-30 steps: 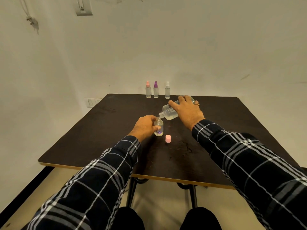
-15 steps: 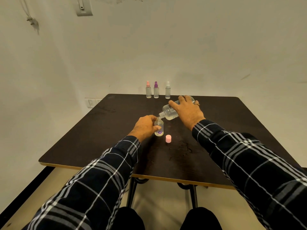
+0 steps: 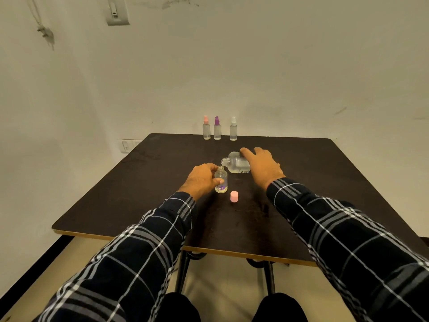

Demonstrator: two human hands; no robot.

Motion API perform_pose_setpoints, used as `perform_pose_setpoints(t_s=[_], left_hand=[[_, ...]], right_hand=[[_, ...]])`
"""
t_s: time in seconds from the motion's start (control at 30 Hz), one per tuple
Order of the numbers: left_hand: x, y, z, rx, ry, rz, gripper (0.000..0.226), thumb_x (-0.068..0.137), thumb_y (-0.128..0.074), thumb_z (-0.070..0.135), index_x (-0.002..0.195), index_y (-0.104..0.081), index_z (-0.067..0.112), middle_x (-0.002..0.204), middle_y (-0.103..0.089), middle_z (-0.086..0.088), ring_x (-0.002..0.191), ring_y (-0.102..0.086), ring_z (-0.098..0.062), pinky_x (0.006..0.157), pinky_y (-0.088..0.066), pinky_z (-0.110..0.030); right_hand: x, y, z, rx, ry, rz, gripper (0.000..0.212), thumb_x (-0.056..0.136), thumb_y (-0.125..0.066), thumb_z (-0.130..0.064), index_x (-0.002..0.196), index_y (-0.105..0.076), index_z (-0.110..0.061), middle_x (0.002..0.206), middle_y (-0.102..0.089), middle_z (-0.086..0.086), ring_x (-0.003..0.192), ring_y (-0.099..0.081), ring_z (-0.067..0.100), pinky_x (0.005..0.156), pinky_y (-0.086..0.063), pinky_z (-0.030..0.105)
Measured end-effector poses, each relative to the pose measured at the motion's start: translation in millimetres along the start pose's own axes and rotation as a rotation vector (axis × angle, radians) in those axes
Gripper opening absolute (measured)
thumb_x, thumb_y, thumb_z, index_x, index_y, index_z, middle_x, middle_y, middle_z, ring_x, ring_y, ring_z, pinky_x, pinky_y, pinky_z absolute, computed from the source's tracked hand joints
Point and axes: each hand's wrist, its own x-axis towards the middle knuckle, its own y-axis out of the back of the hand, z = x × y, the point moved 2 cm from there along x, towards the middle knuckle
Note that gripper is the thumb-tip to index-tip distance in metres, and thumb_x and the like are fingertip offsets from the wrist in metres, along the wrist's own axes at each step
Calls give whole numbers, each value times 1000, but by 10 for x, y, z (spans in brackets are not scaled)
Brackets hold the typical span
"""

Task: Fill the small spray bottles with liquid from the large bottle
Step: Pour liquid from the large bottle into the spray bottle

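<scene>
Big bottle (image 3: 235, 164) lifts off, neck swung up and clear of small bottle (image 3: 220, 180) mouth; half a second back it was tipped into it. Pour looks finished. Right hand (image 3: 261, 167) wrapped round big bottle; left hand (image 3: 200, 180) clamped on small one, upright on table (image 3: 139, 182). Pink cap (image 3: 234, 196) just beside, likely next. Three sprayers (image 3: 217, 128) wait at far edge.

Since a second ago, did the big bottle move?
Yes. The large bottle in the right hand has lifted slightly, its neck now off the small bottle, which stands where it was by the pink cap.
</scene>
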Motion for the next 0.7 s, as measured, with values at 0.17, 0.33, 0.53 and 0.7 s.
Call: perform_pose_setpoints(t_s=[0.17,0.33,0.53,0.7], left_hand=[[-2,13,-9,-14,-11,-4,46,91,-73,27,134,-57,18,127,-66,-3,114,-62,-19,99,-49,-35],[0,17,-2,-14,-20,-7,47,91,-72,27,135,-56,18,128,-66,-4,115,-62,-19,98,-49,-34],[7,7,-5,0,-21,-10,47,92,-72,28,135,-56,19,129,-65,-4,116,-62,-19,101,-50,-37],[-7,3,2,21,-26,-3,48,92,-72,29,136,-55,19,130,-65,-4,117,-61,-20,100,-51,-36]], right_hand=[[-28,-156,-26,332,-100,-18,68,90,-68,-7,147,-34,-22,137,-49,16,125,-52,34,104,-48,50],[-34,-222,28,650,-237,7,77,86,-75,-8,148,-32,-18,145,-50,12,132,-51,32,109,-45,47],[-113,-360,126,861,-315,-16,76,87,-75,-13,148,-29,-16,147,-49,11,134,-49,31,110,-43,46],[-155,-442,185,817,-369,-148,67,88,-75,-26,141,-38,-8,144,-52,12,130,-52,29,106,-46,41]])
